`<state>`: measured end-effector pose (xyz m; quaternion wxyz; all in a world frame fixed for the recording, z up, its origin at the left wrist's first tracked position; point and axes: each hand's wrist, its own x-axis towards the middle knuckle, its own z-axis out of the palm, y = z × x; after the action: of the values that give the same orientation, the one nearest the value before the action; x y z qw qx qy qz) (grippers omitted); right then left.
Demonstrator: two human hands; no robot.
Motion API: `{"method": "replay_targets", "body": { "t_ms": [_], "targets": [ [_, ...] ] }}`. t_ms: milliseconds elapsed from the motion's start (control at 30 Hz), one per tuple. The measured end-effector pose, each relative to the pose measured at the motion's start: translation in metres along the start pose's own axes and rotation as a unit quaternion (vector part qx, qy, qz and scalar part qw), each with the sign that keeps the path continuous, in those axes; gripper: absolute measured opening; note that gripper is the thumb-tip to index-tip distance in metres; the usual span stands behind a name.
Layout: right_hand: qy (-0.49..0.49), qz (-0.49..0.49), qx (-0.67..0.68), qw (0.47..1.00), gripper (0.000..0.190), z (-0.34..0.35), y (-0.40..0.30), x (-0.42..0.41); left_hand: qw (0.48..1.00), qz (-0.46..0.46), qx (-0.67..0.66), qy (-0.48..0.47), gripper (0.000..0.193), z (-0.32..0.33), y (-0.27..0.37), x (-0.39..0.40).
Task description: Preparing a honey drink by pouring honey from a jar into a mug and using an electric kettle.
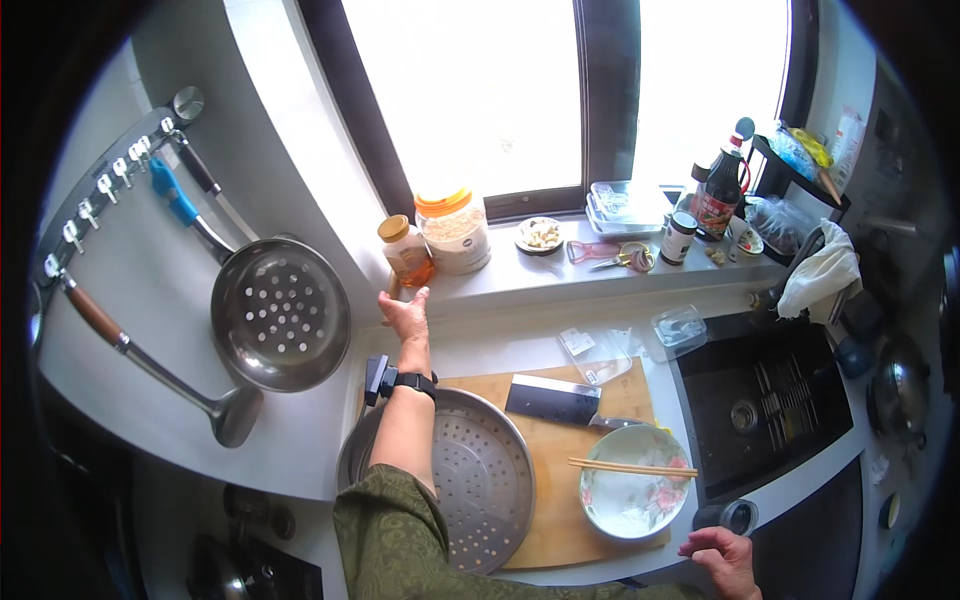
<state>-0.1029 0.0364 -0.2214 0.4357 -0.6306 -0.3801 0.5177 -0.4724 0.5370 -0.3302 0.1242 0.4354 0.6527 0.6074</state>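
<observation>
My left hand (407, 316) reaches to the windowsill's near corner, beside a wooden stick (393, 283) that stands partly behind it. Whether the fingers grip the stick is hidden. Just above is a honey-coloured jar (409, 259) with a gold lid. Under my left forearm lies a perforated metal steamer tray (480, 472). My right hand (724, 561) hovers at the counter's front edge, fingers loosely curled and holding nothing. Nearest to it are a glass jar (739, 517) lying on its side and a floral bowl (634, 506) with wooden chopsticks (634, 469) across its rim.
A cleaver (555, 399) lies on the wooden cutting board (555, 472). Right of it is a black sink (720, 382). The sill holds an orange-lidded tub (454, 232), a small dish of garlic (540, 235), scissors (628, 257) and bottles. A skimmer (281, 315) hangs at left.
</observation>
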Motion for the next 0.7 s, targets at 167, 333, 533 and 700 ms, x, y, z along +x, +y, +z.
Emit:
{"method": "replay_targets", "body": {
  "t_ms": [167, 333, 533, 700],
  "targets": [
    [0.016, 0.016, -0.031, 0.999, 0.024, 0.014, 0.002, -0.002, 1.0, -0.005, 0.007, 0.006, 0.095, 0.02, -0.005, 0.027],
    [0.021, 0.039, -0.095, 0.994, 0.024, 0.022, -0.004, -0.002, 1.0, -0.01, 0.02, 0.003, 0.1, 0.041, -0.004, 0.046],
    [0.037, 0.054, -0.117, 0.991, 0.021, 0.029, -0.005, 0.006, 0.999, -0.01, -0.012, -0.046, 0.108, 0.048, 0.013, 0.057],
    [0.027, 0.027, -0.167, 0.985, 0.02, 0.032, -0.006, 0.016, 0.999, 0.008, -0.013, -0.042, 0.11, 0.053, 0.003, 0.075]
  ]
}}
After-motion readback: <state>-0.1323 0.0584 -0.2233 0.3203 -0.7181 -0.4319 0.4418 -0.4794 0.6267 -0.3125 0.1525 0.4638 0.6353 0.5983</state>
